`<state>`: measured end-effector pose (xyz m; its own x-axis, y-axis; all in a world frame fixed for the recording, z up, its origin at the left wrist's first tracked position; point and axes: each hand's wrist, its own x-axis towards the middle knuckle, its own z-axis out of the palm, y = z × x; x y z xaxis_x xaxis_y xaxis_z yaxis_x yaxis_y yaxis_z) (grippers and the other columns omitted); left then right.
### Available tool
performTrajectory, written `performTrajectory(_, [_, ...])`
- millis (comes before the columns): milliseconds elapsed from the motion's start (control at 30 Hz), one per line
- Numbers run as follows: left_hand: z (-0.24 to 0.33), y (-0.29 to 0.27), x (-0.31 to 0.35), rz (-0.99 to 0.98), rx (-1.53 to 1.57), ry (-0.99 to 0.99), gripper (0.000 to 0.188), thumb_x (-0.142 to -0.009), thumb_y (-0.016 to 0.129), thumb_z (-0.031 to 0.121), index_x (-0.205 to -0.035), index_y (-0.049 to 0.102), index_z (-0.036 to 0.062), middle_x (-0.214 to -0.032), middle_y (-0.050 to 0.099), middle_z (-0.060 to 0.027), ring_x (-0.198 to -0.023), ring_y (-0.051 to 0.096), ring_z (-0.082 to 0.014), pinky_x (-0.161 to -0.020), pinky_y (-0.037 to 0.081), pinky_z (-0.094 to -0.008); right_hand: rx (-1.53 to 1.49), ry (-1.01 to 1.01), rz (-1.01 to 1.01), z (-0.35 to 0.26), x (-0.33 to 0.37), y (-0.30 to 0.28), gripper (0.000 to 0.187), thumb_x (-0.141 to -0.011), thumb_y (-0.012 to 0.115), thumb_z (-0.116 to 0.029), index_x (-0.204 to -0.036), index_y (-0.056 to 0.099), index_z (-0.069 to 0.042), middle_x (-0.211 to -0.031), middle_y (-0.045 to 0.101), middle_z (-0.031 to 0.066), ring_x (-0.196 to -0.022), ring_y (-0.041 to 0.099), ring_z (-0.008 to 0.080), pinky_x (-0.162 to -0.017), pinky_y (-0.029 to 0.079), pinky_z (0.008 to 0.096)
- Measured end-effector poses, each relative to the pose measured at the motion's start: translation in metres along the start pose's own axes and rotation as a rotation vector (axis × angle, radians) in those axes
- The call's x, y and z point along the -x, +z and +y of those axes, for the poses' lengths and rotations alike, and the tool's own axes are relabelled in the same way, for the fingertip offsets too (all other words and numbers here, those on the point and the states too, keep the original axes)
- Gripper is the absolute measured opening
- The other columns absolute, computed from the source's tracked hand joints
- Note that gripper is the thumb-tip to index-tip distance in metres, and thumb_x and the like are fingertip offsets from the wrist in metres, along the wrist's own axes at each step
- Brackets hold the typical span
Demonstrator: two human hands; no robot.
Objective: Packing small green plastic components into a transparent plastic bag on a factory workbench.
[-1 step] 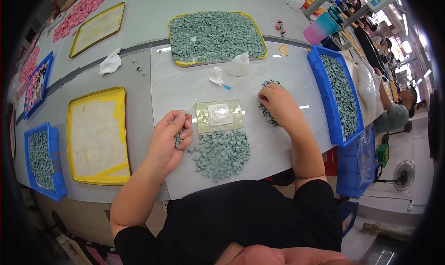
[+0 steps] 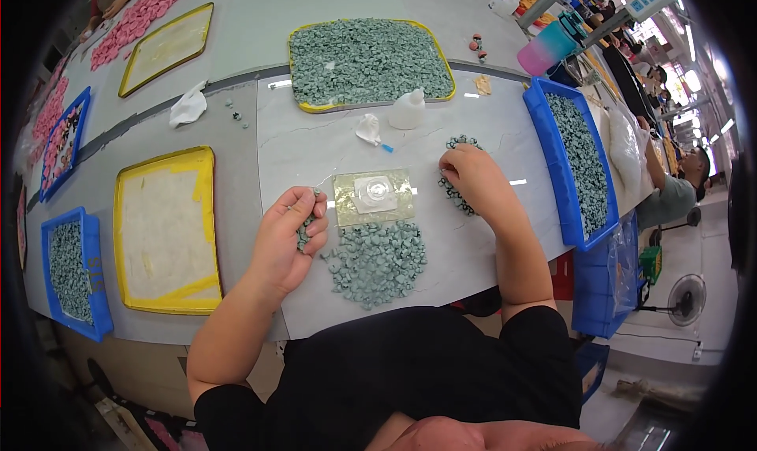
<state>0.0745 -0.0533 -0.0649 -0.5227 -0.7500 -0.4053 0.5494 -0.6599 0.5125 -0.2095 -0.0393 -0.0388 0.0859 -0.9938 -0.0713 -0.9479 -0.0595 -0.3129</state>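
Observation:
My left hand (image 2: 285,242) is curled around several small grey-green pieces (image 2: 303,234), and one piece shows at its thumb and fingertip. My right hand (image 2: 479,180) has its fingers drawn together over a small cluster of dark-marked green pieces (image 2: 464,141); what the fingertips hold is hidden. Between the hands lies a yellowish square pad (image 2: 345,188) with a round clear dish (image 2: 378,189) on a white sheet. Directly below the pad, a loose heap of small green pieces (image 2: 377,266) spreads over the table.
Beyond the pad stand a white squeeze bottle (image 2: 408,110), a crumpled tissue (image 2: 367,128) and a yellow-rimmed tray (image 2: 296,96) full of green pieces. Blue bins of pieces stand at right (image 2: 545,163) and left (image 2: 97,281). A yellow-edged board (image 2: 162,230) lies left.

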Motion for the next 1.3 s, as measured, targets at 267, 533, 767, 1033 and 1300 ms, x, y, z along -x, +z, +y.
performTrajectory(267, [-0.001,0.004,0.0,0.007,0.037,-0.036,0.017,-0.091,0.047,0.019,-0.087,0.046,0.0029,-0.074,0.045,-0.0039,-0.057,0.037,-0.0087,-0.043,0.027,-0.0194,-0.241,0.075,0.161,0.001,0.004,-0.011,0.01,-0.077,0.06,-0.005,-0.085,0.058,0.001,-0.08,0.06,0.0104,-0.072,0.059,0.0219,-0.065,0.047,0.0303])
performTrajectory(533, [-0.005,0.012,-0.002,0.034,-0.005,-0.026,0.014,-0.091,0.047,0.018,-0.086,0.047,0.0043,-0.073,0.045,-0.003,-0.056,0.036,-0.0083,-0.042,0.028,-0.0186,-0.38,-0.004,0.226,-0.001,0.006,-0.012,0.013,-0.078,0.062,-0.005,-0.091,0.061,-0.001,-0.076,0.061,0.009,-0.066,0.059,0.0151,-0.062,0.047,0.0247])
performTrajectory(767, [-0.004,0.015,0.0,0.021,-0.008,-0.027,0.015,-0.091,0.047,0.017,-0.087,0.047,0.0034,-0.074,0.045,-0.0034,-0.057,0.037,-0.0085,-0.043,0.028,-0.0189,-0.539,-0.12,0.216,-0.018,0.009,-0.006,0.012,-0.083,0.056,-0.003,-0.093,0.062,0.0,-0.077,0.061,0.007,-0.066,0.059,0.0121,-0.062,0.047,0.0229])
performTrajectory(1033, [-0.01,0.021,0.009,-0.068,-0.06,-0.029,0.012,-0.092,0.046,0.017,-0.089,0.047,0.0053,-0.074,0.043,-0.0026,-0.058,0.034,-0.0081,-0.044,0.025,-0.0176,-0.618,-0.034,0.113,-0.031,0.014,-0.009,0.016,-0.086,0.053,-0.004,-0.099,0.06,0.0,-0.077,0.061,0.007,-0.067,0.061,0.0119,-0.061,0.048,0.0218])
performTrajectory(1300, [-0.009,0.019,0.012,-0.165,-0.101,-0.039,0.014,-0.092,0.047,0.018,-0.093,0.05,0.0041,-0.076,0.044,-0.0006,-0.059,0.034,-0.0071,-0.046,0.027,-0.0181,-0.74,-0.128,0.219,-0.034,0.013,0.0,0.024,-0.083,0.054,-0.002,-0.107,0.057,-0.001,-0.089,0.063,0.0101,-0.078,0.064,0.0163,-0.069,0.05,0.0255])
